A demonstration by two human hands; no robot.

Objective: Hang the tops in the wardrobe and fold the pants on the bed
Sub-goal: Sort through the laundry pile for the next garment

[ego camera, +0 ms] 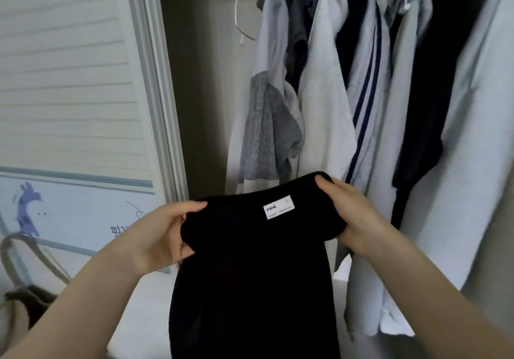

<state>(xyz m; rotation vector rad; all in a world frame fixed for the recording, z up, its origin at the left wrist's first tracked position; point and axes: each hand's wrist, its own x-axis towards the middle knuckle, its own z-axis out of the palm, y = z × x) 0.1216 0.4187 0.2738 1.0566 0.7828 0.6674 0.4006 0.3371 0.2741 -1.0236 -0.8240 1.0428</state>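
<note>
gripping black garment [250, 275] by its top edge | left hand [158, 239], right hand [353, 214] fingers clamping fabric | facing wardrobe [200, 80]

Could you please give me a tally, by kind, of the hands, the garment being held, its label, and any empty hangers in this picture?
Hands: 2, the left hand and the right hand, each gripping one side of the garment's top edge.
Black garment held up: 1.
White label on it: 1.
Empty hanger in the wardrobe: 1.
Total: 5.
</note>
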